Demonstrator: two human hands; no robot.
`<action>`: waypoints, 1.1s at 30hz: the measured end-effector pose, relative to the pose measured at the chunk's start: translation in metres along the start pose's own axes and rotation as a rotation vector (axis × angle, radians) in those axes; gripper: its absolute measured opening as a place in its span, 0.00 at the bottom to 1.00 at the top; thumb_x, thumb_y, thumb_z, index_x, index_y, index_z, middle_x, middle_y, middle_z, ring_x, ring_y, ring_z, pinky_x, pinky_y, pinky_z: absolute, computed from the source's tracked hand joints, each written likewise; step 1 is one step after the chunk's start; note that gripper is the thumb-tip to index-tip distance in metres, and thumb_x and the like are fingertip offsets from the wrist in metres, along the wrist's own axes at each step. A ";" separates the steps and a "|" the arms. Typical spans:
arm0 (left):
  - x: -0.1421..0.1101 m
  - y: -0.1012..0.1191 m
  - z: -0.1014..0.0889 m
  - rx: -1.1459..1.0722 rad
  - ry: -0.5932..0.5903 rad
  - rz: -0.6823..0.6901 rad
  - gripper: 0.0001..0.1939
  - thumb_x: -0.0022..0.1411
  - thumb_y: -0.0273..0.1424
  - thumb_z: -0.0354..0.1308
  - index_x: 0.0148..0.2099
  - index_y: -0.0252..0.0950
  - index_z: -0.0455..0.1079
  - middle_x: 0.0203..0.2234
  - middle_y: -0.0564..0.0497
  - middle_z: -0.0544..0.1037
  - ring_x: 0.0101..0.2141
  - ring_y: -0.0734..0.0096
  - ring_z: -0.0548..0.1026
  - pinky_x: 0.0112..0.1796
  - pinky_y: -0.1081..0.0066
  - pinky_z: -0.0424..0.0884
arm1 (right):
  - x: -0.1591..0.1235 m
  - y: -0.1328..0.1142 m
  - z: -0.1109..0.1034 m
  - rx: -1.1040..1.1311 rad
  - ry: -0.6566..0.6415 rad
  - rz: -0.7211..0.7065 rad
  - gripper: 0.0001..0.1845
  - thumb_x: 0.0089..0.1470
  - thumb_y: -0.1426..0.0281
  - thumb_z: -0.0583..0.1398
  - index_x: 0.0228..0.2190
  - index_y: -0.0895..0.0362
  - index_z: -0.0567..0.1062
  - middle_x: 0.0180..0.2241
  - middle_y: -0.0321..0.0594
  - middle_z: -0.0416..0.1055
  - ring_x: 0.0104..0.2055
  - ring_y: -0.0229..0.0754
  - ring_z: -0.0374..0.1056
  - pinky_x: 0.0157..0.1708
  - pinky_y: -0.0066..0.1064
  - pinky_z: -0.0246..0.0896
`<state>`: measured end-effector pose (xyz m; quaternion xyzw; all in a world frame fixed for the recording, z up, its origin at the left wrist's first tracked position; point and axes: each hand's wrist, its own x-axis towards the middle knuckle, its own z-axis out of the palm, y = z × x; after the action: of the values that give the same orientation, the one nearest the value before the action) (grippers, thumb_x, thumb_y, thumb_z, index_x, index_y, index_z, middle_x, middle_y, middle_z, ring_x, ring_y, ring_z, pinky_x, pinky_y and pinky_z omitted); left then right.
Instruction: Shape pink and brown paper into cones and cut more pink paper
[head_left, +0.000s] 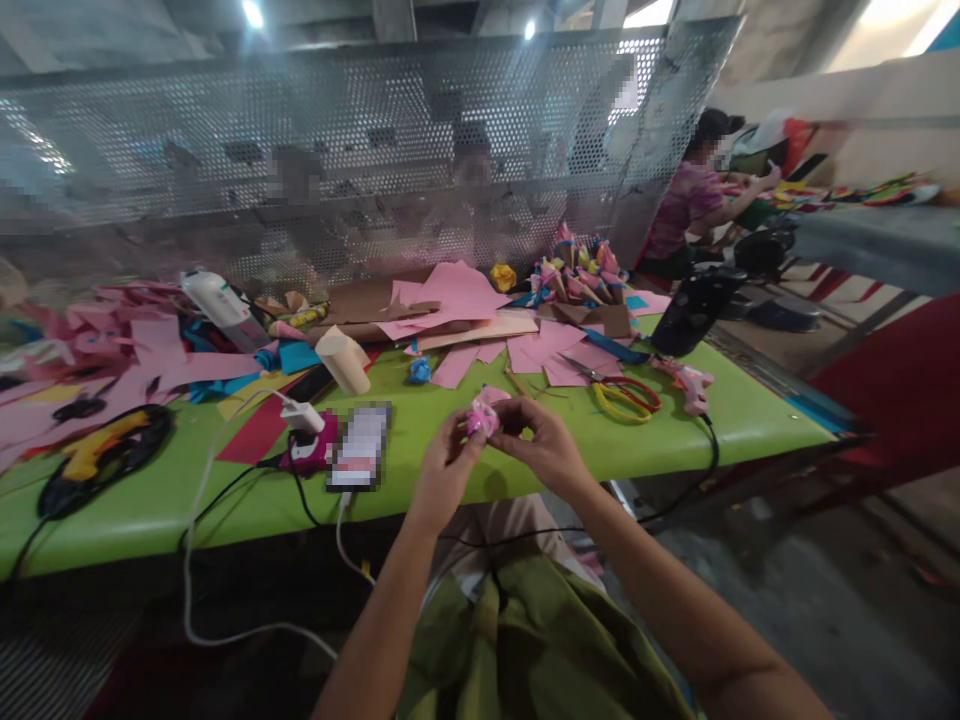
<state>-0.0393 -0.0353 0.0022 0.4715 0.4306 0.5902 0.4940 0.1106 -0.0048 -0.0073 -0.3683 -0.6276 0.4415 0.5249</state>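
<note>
- Your left hand (448, 455) has its fingers pinched on a small pink crumpled piece (482, 418); your right hand (546, 444) grips its right side, fingertips closed in.
- Piece is held up near the counter (600, 465) front edge, between your 2 hands, in front of the green cloth (525, 640) over your lap.
- Progress, my read: held piece looks bunched up and partly shaped. Can't tell if it's complete, fingers cover a lot of it.
- Pile of paper cones (581, 275) at the back right looks formed already: pink, brown, blue, yellow bits.
- Loose flat stock: pink paper sheets (450, 300), a red sheet (253, 432); these look unshaped.
- 1 blue crumpled ball (419, 371) near your hands, 1 yellow crumpled ball (503, 277) farther back.
- Tools to your right: scissors (626, 397) with red and yellow handles, lying down; pink glue gun (694, 388), corded.
- To your left: phone (358, 446) on a cable, beside the magenta power socket (315, 448) with a white charger (303, 417); beige cylinder (343, 362) behind.
- Labels: phone screen is pixelated, the white bottle (223, 308) has print too small to read. No brand legible.
</note>
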 end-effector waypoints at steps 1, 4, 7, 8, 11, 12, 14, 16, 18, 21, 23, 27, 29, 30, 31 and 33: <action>0.001 0.000 0.000 0.026 -0.003 -0.009 0.19 0.52 0.42 0.70 0.42 0.38 0.75 0.39 0.47 0.80 0.41 0.62 0.77 0.45 0.66 0.73 | -0.001 -0.001 -0.001 -0.038 -0.004 -0.018 0.19 0.48 0.53 0.68 0.33 0.54 0.75 0.29 0.36 0.74 0.29 0.39 0.66 0.29 0.31 0.63; 0.003 -0.004 -0.002 0.091 0.010 0.006 0.16 0.52 0.42 0.68 0.37 0.37 0.76 0.31 0.50 0.78 0.33 0.68 0.74 0.37 0.70 0.72 | -0.004 -0.010 -0.006 -0.163 0.032 -0.116 0.14 0.50 0.59 0.68 0.36 0.53 0.76 0.33 0.38 0.75 0.30 0.39 0.66 0.31 0.31 0.64; 0.004 -0.007 -0.002 0.146 0.044 0.048 0.13 0.53 0.40 0.68 0.36 0.37 0.76 0.32 0.50 0.77 0.32 0.70 0.72 0.33 0.73 0.71 | -0.005 -0.026 -0.013 -0.248 0.107 -0.252 0.08 0.55 0.63 0.65 0.37 0.52 0.78 0.34 0.40 0.75 0.33 0.40 0.67 0.34 0.33 0.66; 0.004 -0.006 -0.001 0.159 0.055 0.063 0.12 0.53 0.39 0.68 0.37 0.38 0.77 0.33 0.49 0.77 0.33 0.69 0.73 0.33 0.73 0.71 | -0.005 -0.031 -0.015 -0.260 0.100 -0.277 0.07 0.57 0.63 0.64 0.36 0.52 0.79 0.34 0.40 0.74 0.34 0.41 0.68 0.34 0.33 0.66; 0.003 -0.005 0.000 0.167 0.079 0.087 0.11 0.52 0.38 0.69 0.36 0.38 0.77 0.36 0.48 0.77 0.35 0.69 0.74 0.34 0.73 0.71 | -0.002 -0.040 -0.018 -0.281 0.033 -0.293 0.09 0.59 0.62 0.62 0.34 0.52 0.81 0.35 0.42 0.74 0.37 0.44 0.70 0.34 0.34 0.67; 0.003 -0.005 0.001 0.162 0.090 0.089 0.12 0.52 0.38 0.69 0.36 0.38 0.77 0.35 0.48 0.77 0.35 0.69 0.74 0.34 0.73 0.71 | -0.001 -0.040 -0.018 -0.291 0.023 -0.291 0.09 0.59 0.62 0.62 0.34 0.52 0.81 0.35 0.43 0.74 0.38 0.44 0.71 0.34 0.34 0.67; 0.004 -0.006 0.001 0.151 0.111 0.087 0.12 0.50 0.38 0.70 0.35 0.38 0.77 0.33 0.49 0.77 0.34 0.70 0.74 0.34 0.74 0.70 | 0.001 -0.037 -0.018 -0.321 0.022 -0.279 0.08 0.59 0.64 0.62 0.34 0.53 0.81 0.35 0.42 0.74 0.37 0.43 0.71 0.33 0.33 0.67; 0.005 -0.009 0.002 0.134 0.120 0.079 0.12 0.50 0.38 0.70 0.35 0.37 0.77 0.31 0.51 0.78 0.33 0.71 0.74 0.34 0.73 0.70 | 0.003 -0.033 -0.018 -0.354 0.018 -0.265 0.07 0.58 0.65 0.63 0.33 0.53 0.81 0.34 0.42 0.74 0.35 0.42 0.70 0.32 0.32 0.66; 0.006 -0.010 0.001 0.114 0.124 0.066 0.12 0.49 0.37 0.70 0.34 0.37 0.77 0.29 0.52 0.78 0.31 0.71 0.73 0.33 0.73 0.70 | 0.004 -0.030 -0.019 -0.374 0.001 -0.269 0.06 0.57 0.67 0.63 0.32 0.53 0.81 0.34 0.41 0.74 0.35 0.42 0.71 0.32 0.32 0.67; 0.007 -0.011 0.000 0.098 0.137 0.034 0.13 0.46 0.37 0.72 0.34 0.37 0.77 0.27 0.52 0.79 0.29 0.72 0.74 0.32 0.72 0.70 | 0.005 -0.030 -0.021 -0.392 -0.041 -0.303 0.05 0.57 0.68 0.64 0.34 0.52 0.83 0.36 0.42 0.75 0.38 0.44 0.72 0.36 0.34 0.68; 0.007 -0.009 0.000 0.100 0.151 0.018 0.13 0.45 0.35 0.72 0.34 0.37 0.77 0.27 0.53 0.79 0.28 0.71 0.74 0.32 0.71 0.71 | 0.005 -0.032 -0.022 -0.425 -0.058 -0.316 0.06 0.57 0.68 0.65 0.36 0.50 0.83 0.37 0.43 0.75 0.40 0.45 0.73 0.38 0.35 0.69; 0.006 -0.005 0.000 0.073 0.174 0.040 0.15 0.43 0.32 0.73 0.35 0.37 0.77 0.30 0.51 0.81 0.31 0.69 0.76 0.34 0.70 0.71 | 0.007 -0.034 -0.024 -0.493 -0.097 -0.325 0.07 0.57 0.68 0.66 0.39 0.49 0.84 0.37 0.42 0.76 0.40 0.45 0.74 0.40 0.35 0.69; 0.005 -0.003 0.001 0.046 0.181 0.043 0.16 0.42 0.31 0.73 0.35 0.36 0.76 0.30 0.50 0.81 0.32 0.69 0.76 0.35 0.69 0.72 | 0.008 -0.035 -0.025 -0.501 -0.131 -0.330 0.07 0.57 0.69 0.66 0.39 0.49 0.83 0.37 0.42 0.77 0.39 0.45 0.74 0.39 0.34 0.69; 0.005 -0.002 0.002 0.032 0.181 0.036 0.16 0.41 0.30 0.73 0.35 0.36 0.76 0.30 0.50 0.81 0.31 0.69 0.76 0.35 0.68 0.72 | 0.008 -0.035 -0.025 -0.502 -0.145 -0.332 0.07 0.57 0.69 0.66 0.38 0.50 0.83 0.37 0.42 0.77 0.39 0.44 0.74 0.38 0.33 0.68; 0.005 -0.002 0.002 0.019 0.179 0.026 0.16 0.40 0.30 0.73 0.34 0.36 0.76 0.30 0.50 0.81 0.31 0.69 0.76 0.35 0.68 0.72 | 0.009 -0.035 -0.025 -0.504 -0.155 -0.332 0.07 0.56 0.69 0.67 0.38 0.50 0.83 0.37 0.42 0.77 0.39 0.45 0.74 0.38 0.33 0.68; 0.004 -0.001 0.003 -0.003 0.178 0.011 0.17 0.38 0.29 0.74 0.33 0.36 0.75 0.29 0.51 0.80 0.30 0.69 0.76 0.35 0.68 0.72 | 0.009 -0.036 -0.026 -0.514 -0.172 -0.333 0.06 0.56 0.70 0.67 0.37 0.51 0.83 0.37 0.42 0.78 0.40 0.45 0.75 0.38 0.33 0.68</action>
<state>-0.0369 -0.0307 0.0025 0.4187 0.4693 0.6333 0.4511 0.1341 -0.0040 0.0310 -0.3425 -0.8123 0.2061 0.4246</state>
